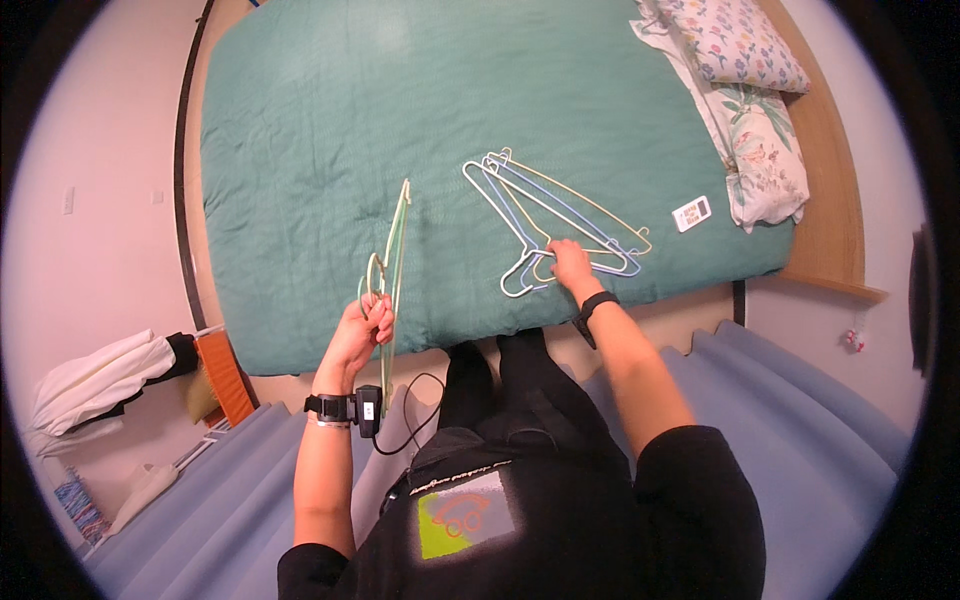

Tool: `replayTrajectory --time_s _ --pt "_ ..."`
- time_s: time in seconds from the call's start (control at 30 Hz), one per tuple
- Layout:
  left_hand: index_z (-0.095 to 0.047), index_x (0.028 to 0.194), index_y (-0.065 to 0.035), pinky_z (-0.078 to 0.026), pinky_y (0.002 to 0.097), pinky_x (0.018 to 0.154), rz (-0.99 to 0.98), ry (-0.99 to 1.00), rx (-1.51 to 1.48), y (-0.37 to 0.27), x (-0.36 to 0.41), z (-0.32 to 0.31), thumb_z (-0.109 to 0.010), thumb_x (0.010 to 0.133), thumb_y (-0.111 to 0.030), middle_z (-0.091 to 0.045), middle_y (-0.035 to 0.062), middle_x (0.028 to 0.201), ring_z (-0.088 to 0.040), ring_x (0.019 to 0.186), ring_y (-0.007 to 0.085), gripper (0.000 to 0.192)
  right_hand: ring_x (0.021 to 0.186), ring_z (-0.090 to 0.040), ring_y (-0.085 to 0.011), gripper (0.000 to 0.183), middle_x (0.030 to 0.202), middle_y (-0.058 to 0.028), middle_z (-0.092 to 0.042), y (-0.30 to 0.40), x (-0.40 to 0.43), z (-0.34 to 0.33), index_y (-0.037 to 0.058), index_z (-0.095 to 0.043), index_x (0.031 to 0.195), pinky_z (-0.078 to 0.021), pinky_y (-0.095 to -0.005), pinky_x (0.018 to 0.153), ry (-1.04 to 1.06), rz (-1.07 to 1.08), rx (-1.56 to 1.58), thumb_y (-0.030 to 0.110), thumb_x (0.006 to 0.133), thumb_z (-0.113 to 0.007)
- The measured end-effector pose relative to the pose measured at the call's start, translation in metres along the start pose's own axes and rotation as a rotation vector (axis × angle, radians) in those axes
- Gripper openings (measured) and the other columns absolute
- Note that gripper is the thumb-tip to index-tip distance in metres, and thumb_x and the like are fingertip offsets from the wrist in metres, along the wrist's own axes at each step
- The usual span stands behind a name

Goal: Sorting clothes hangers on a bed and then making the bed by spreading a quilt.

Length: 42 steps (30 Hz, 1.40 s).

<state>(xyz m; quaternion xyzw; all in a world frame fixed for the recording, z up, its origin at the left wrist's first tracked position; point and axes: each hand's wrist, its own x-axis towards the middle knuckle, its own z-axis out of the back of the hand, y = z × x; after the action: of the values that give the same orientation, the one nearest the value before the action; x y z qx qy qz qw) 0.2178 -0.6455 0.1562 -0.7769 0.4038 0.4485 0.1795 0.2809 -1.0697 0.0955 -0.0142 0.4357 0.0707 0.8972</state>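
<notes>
Clothes hangers in pale yellow and green (396, 247) are bunched upright in my left hand (367, 322), which grips them near their hooks at the bed's front edge. My right hand (571, 264) reaches down to a spread stack of hangers on the green bedspread (337, 112). A white hanger (495, 202) lies on top, with a blue hanger (592, 217) and a yellow hanger (577, 188) partly beneath it. The fingers of my right hand touch the stack near the hook ends; whether they are closed around a hanger is hidden.
To the right of the stack, a white device with a dark panel (691, 214) lies on the bed. Pillows (765, 157) rest by the wooden headboard (825, 165). Blue curtains (750, 420) hang behind me. A cable (427, 435) runs from my left wrist.
</notes>
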Motion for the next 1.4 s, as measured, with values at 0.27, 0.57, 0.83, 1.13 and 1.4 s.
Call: replayTrajectory --time_s 0.27,0.57,0.83,1.13,1.4 --pt "-0.049 0.088 -0.0059 -0.035 0.0245 0.051 0.042 0.113 -0.183 0.000 0.022 -0.014 -0.046 0.091 -0.020 -0.046 0.0012 0.064 -0.040 0.052 0.0124 0.014 0.076 -0.056 -0.0318 0.011 0.078 -0.0130 -0.057 -0.020 0.001 0.026 0.0027 -0.057 0.079 -0.0444 -0.0402 0.065 0.097 0.015 0.153 0.007 0.070 -0.061" --pt "-0.048 0.094 -0.0043 -0.048 0.0291 0.066 -0.091 0.002 -0.127 -0.004 0.053 -0.042 -0.044 0.092 -0.017 -0.059 0.0099 0.084 -0.060 0.074 0.0221 0.014 0.050 -0.054 -0.0086 0.014 0.073 -0.0061 -0.061 0.081 0.011 0.108 0.0010 -0.060 0.092 -0.0392 -0.0188 0.042 -0.007 -0.249 1.225 0.011 0.083 -0.056" --pt "-0.046 0.107 0.0013 -0.050 0.0321 0.077 -0.284 -0.115 -0.234 0.009 0.104 -0.105 -0.043 0.091 -0.014 -0.056 0.0168 0.106 -0.060 0.090 0.0249 0.022 0.063 -0.058 -0.0123 0.020 0.085 -0.0081 -0.055 0.188 0.008 0.091 0.0017 -0.058 0.100 -0.0468 -0.0235 0.052 -0.294 0.029 1.055 0.005 0.081 -0.054" --pt "-0.050 0.104 0.0010 -0.047 0.0335 0.082 -0.225 -0.116 -0.260 0.029 0.103 -0.064 -0.050 0.089 -0.012 -0.058 0.0156 0.104 -0.057 0.093 0.0219 0.021 0.076 -0.057 -0.0246 0.026 0.089 -0.0119 -0.056 0.217 -0.017 0.078 0.0050 -0.061 0.102 -0.0456 -0.0315 0.071 -0.235 0.104 0.946 0.004 0.076 -0.058" --pt "-0.047 0.092 -0.0058 -0.049 0.0335 0.067 -0.150 -0.145 -0.330 0.041 0.078 -0.019 -0.053 0.087 -0.014 -0.059 0.0093 0.084 -0.059 0.075 0.0205 0.011 0.079 -0.059 -0.0277 0.009 0.081 -0.0112 -0.061 0.045 -0.009 -0.002 0.0038 -0.063 0.080 -0.0472 -0.0378 0.066 -0.204 -0.291 0.493 0.007 0.073 -0.060"
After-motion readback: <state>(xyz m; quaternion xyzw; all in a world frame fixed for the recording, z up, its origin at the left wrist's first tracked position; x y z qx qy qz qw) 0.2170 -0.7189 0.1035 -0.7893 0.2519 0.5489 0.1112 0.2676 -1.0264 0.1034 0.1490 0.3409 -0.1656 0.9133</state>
